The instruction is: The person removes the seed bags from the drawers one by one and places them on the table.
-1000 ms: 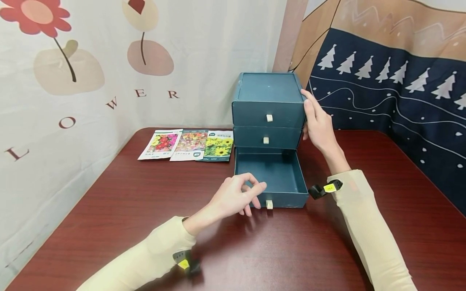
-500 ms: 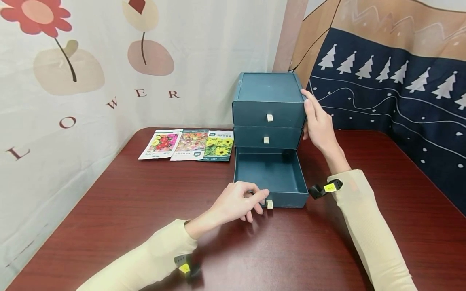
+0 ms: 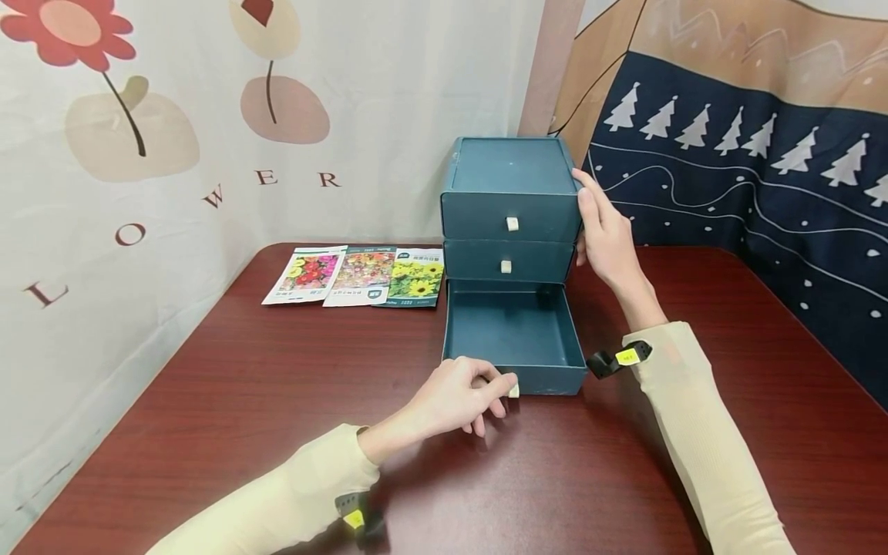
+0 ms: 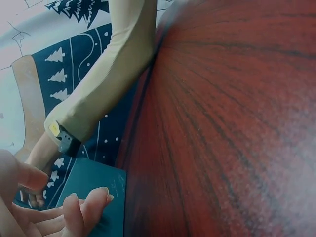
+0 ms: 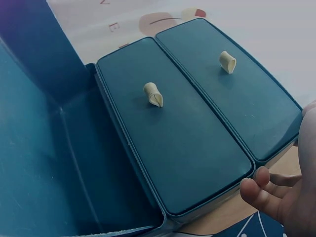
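A teal cabinet (image 3: 512,166) of three stacked drawers stands at the back of the table. Its bottom drawer (image 3: 513,327) is pulled out and bare inside; the upper two are closed. Each front has a small cream pull tab, two of which show in the right wrist view, the middle drawer's tab (image 5: 153,94) and the top drawer's tab (image 5: 227,62). My left hand (image 3: 461,397) is at the bottom drawer's front, thumb by its tab (image 3: 514,391). In the left wrist view a gap shows between thumb and fingers (image 4: 94,207). My right hand (image 3: 610,235) rests against the cabinet's right side.
Several-coloured flower seed packets lie left of the cabinet: a red-flower packet (image 3: 305,275), a mixed-flower packet (image 3: 361,276) and a yellow-flower packet (image 3: 414,279). They overlap slightly. A white curtain (image 3: 388,116) hangs behind, and a navy tree-print cloth (image 3: 735,169) at the right.
My left hand has moved down and slightly right along the bottom drawer's front, its thumb now at the tab. The right hand and the drawers have stayed put.
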The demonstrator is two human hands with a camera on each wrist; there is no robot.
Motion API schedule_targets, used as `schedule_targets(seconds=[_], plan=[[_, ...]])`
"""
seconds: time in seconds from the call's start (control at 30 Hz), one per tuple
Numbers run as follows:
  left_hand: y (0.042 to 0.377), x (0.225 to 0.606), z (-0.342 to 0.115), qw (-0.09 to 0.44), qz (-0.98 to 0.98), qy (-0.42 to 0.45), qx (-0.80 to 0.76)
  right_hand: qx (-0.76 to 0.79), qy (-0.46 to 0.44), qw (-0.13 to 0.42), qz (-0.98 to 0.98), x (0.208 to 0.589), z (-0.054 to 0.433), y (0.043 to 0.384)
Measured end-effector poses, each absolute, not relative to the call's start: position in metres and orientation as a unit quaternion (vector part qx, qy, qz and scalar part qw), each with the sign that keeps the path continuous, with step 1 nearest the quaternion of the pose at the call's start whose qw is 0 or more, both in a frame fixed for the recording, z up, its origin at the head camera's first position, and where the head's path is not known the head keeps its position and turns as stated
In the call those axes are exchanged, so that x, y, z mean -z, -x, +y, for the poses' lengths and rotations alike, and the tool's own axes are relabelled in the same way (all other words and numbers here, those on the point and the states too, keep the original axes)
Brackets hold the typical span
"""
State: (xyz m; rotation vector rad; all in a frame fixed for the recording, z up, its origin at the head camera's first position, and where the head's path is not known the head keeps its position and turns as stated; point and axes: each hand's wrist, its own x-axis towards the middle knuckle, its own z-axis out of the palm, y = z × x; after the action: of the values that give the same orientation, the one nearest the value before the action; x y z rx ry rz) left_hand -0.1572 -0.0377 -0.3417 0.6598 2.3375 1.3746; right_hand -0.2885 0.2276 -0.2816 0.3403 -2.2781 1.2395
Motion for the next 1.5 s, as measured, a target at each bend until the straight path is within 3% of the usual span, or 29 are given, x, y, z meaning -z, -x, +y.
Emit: schedule_targets(seconds=[0.63,1.5], plan=[[0.155,0.348,-0.034,0.211,0.835,-0.209,-0.462,-0.459,-0.125,0.259,-0.84,0.281,0.226,0.289],[0.151,0.364,-0.023,0.25,0.778,-0.187,-0.546,-0.462,-0.125,0.254,-0.841,0.28,0.226,0.287]])
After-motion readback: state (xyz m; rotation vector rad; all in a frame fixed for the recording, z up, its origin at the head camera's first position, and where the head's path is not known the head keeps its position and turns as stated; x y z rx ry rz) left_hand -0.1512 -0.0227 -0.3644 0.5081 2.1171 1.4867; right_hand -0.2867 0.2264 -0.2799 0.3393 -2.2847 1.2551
